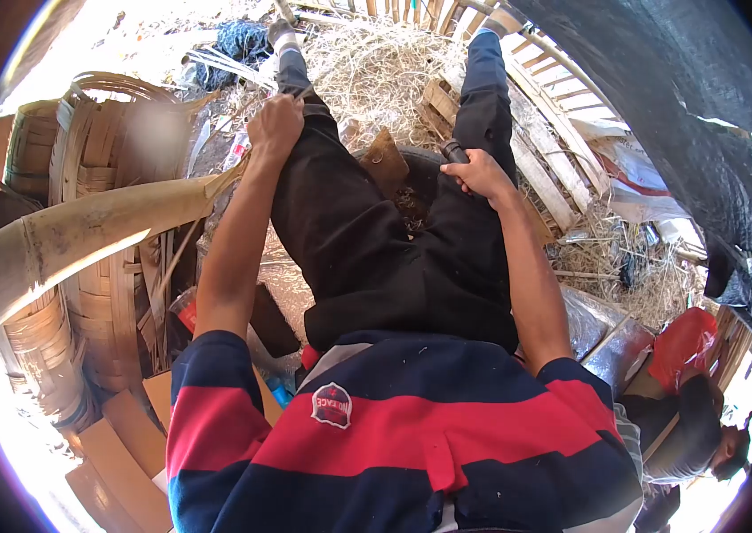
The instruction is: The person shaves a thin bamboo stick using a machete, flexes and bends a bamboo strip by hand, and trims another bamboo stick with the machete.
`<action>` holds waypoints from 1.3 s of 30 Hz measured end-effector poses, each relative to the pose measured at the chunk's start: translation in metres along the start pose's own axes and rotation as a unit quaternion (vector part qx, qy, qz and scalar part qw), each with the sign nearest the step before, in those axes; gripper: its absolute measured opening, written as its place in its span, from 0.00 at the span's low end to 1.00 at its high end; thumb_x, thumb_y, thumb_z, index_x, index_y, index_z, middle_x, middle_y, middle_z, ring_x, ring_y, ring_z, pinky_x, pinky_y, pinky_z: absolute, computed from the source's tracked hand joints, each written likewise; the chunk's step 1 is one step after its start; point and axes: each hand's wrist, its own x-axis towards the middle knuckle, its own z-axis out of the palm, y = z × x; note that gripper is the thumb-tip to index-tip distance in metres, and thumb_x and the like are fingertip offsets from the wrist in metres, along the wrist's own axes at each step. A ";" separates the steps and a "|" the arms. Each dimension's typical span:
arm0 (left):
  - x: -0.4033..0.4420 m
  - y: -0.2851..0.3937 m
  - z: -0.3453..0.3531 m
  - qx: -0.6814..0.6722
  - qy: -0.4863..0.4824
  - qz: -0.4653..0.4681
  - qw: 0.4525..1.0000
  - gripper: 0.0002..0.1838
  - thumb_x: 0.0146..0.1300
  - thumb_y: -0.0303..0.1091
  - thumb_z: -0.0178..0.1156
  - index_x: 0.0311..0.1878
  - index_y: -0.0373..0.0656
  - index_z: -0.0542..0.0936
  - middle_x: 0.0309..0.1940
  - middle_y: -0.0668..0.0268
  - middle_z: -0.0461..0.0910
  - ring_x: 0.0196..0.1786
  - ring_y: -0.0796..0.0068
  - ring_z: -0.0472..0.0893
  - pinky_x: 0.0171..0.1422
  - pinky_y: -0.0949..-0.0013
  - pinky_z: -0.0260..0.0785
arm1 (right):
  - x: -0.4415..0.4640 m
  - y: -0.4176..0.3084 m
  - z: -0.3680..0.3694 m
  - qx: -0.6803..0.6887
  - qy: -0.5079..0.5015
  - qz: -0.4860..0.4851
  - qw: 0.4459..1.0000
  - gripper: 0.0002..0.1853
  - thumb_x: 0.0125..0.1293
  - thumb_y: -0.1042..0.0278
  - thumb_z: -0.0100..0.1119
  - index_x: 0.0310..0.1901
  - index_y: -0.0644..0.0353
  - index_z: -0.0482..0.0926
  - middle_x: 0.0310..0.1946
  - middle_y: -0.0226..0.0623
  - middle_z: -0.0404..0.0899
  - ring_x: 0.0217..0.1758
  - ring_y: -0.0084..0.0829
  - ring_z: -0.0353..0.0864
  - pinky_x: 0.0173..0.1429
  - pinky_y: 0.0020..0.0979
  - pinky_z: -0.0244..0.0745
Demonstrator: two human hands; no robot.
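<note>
My left hand is closed in a fist over my left thigh, with a thin pale strip, seemingly bamboo, showing at its far side. Beside that forearm, a thick split bamboo pole comes in from the left and ends in a frayed tip. My right hand rests by my right knee, its fingers wrapped around a dark cylindrical handle. Whatever the handle belongs to is hidden or cannot be made out. Between my legs stands a brown, flat, pointed piece.
Woven bamboo baskets stack up at the left, above cardboard. Shavings cover the ground ahead. A slatted bamboo frame and dark plastic sheet border the right. Another person is at the lower right near a red bag.
</note>
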 end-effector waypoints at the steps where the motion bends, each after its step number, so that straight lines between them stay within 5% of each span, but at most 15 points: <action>1: 0.001 0.004 -0.010 -0.058 0.024 -0.022 0.998 0.20 0.65 0.50 0.61 0.48 0.42 0.82 0.41 0.56 0.85 0.44 0.53 0.85 0.47 0.55 0.77 | -0.003 0.002 0.002 0.010 0.008 0.002 1.000 0.13 0.59 0.62 0.68 0.29 0.59 0.74 0.19 0.27 0.73 0.20 0.18 0.72 0.25 0.24 0.66; 4: -0.032 0.033 -0.024 -0.121 0.081 0.019 0.989 0.21 0.64 0.51 0.62 0.51 0.45 0.81 0.41 0.55 0.85 0.46 0.50 0.84 0.50 0.53 0.75 | -0.004 -0.002 0.006 0.027 0.026 -0.001 0.999 0.13 0.57 0.64 0.69 0.30 0.64 0.75 0.20 0.32 0.76 0.20 0.22 0.75 0.26 0.28 0.69; 7: -0.087 0.052 -0.036 -0.110 0.052 0.036 0.992 0.19 0.63 0.52 0.63 0.42 0.44 0.81 0.36 0.53 0.84 0.42 0.49 0.84 0.46 0.49 0.74 | 0.003 0.006 0.008 0.010 0.022 -0.002 1.000 0.14 0.57 0.63 0.69 0.30 0.64 0.75 0.20 0.33 0.77 0.20 0.23 0.76 0.27 0.29 0.70; 9: -0.110 0.050 -0.028 -0.058 -0.125 -0.004 0.990 0.19 0.64 0.51 0.62 0.37 0.43 0.79 0.32 0.54 0.83 0.39 0.48 0.83 0.43 0.49 0.73 | 0.005 0.006 0.006 -0.005 0.016 -0.004 1.000 0.15 0.57 0.62 0.69 0.30 0.64 0.75 0.21 0.34 0.77 0.20 0.24 0.76 0.27 0.29 0.70; 10: -0.114 0.050 -0.021 -0.057 -0.127 -0.006 0.990 0.19 0.64 0.51 0.62 0.37 0.43 0.79 0.32 0.54 0.83 0.39 0.48 0.83 0.43 0.49 0.73 | 0.004 0.005 0.005 -0.015 0.011 -0.004 1.000 0.15 0.57 0.62 0.69 0.30 0.65 0.75 0.21 0.34 0.78 0.21 0.24 0.76 0.27 0.29 0.71; 16: -0.094 0.049 0.009 -0.061 -0.003 0.053 0.997 0.10 0.64 0.34 0.56 0.32 0.37 0.78 0.28 0.48 0.83 0.35 0.45 0.85 0.39 0.49 0.78 | 0.010 0.007 0.003 -0.057 -0.020 -0.003 0.998 0.16 0.56 0.61 0.70 0.30 0.66 0.76 0.21 0.35 0.78 0.21 0.25 0.77 0.29 0.30 0.72; 20: -0.032 0.011 0.036 0.012 0.055 0.013 0.998 0.07 0.63 0.27 0.53 0.32 0.36 0.79 0.30 0.44 0.83 0.35 0.46 0.86 0.39 0.51 0.79 | 0.005 0.008 -0.002 -0.094 -0.006 -0.006 0.996 0.16 0.57 0.61 0.70 0.30 0.66 0.76 0.21 0.35 0.78 0.21 0.25 0.77 0.28 0.29 0.72; 25: -0.035 0.033 -0.036 -0.144 0.003 0.028 0.989 0.19 0.71 0.45 0.54 0.35 0.38 0.81 0.32 0.46 0.84 0.37 0.47 0.85 0.41 0.49 0.75 | -0.008 0.011 -0.017 0.030 -0.003 0.007 1.000 0.15 0.59 0.60 0.69 0.29 0.61 0.75 0.21 0.30 0.75 0.20 0.21 0.74 0.26 0.26 0.69; 27: -0.090 0.076 -0.058 -0.195 -0.040 0.023 0.980 0.26 0.67 0.56 0.57 0.33 0.37 0.79 0.29 0.47 0.82 0.37 0.44 0.82 0.43 0.48 0.73 | -0.007 0.012 -0.024 0.131 -0.016 0.014 0.991 0.15 0.60 0.58 0.69 0.29 0.56 0.74 0.21 0.26 0.72 0.20 0.18 0.71 0.25 0.24 0.68; 29: -0.153 0.107 -0.070 -0.248 -0.156 0.059 0.954 0.27 0.60 0.59 0.65 0.32 0.40 0.75 0.25 0.55 0.77 0.32 0.53 0.79 0.37 0.55 0.69 | -0.006 0.015 -0.027 0.169 -0.007 0.001 0.986 0.14 0.59 0.59 0.68 0.29 0.58 0.75 0.21 0.27 0.73 0.20 0.19 0.71 0.26 0.25 0.68; 31: -0.199 0.115 -0.051 -0.200 -0.122 0.148 0.961 0.22 0.61 0.55 0.64 0.34 0.43 0.74 0.33 0.58 0.77 0.36 0.54 0.81 0.39 0.53 0.72 | 0.001 0.020 -0.027 0.173 0.023 -0.023 0.984 0.13 0.58 0.60 0.66 0.29 0.60 0.76 0.21 0.28 0.74 0.20 0.20 0.71 0.26 0.26 0.68; 34: -0.172 0.102 -0.022 -0.094 0.000 0.134 0.986 0.18 0.66 0.50 0.61 0.35 0.44 0.75 0.36 0.58 0.78 0.36 0.52 0.82 0.39 0.52 0.74 | -0.004 0.015 -0.027 0.195 0.029 -0.006 0.980 0.12 0.59 0.61 0.67 0.29 0.60 0.76 0.20 0.28 0.74 0.20 0.20 0.71 0.26 0.26 0.69; 36: -0.113 0.063 0.005 0.021 0.056 0.089 0.994 0.14 0.69 0.45 0.57 0.37 0.43 0.76 0.34 0.59 0.79 0.34 0.53 0.83 0.38 0.51 0.75 | -0.003 0.017 -0.031 0.254 -0.010 -0.003 0.967 0.12 0.60 0.62 0.67 0.29 0.59 0.76 0.20 0.28 0.73 0.20 0.19 0.71 0.26 0.26 0.69; 39: -0.051 0.033 -0.022 -0.029 0.061 -0.029 0.997 0.16 0.71 0.45 0.53 0.41 0.41 0.79 0.39 0.54 0.83 0.36 0.50 0.85 0.39 0.52 0.76 | -0.005 0.016 -0.038 0.251 -0.028 -0.005 0.967 0.11 0.62 0.63 0.66 0.30 0.59 0.75 0.20 0.27 0.73 0.20 0.18 0.71 0.26 0.25 0.69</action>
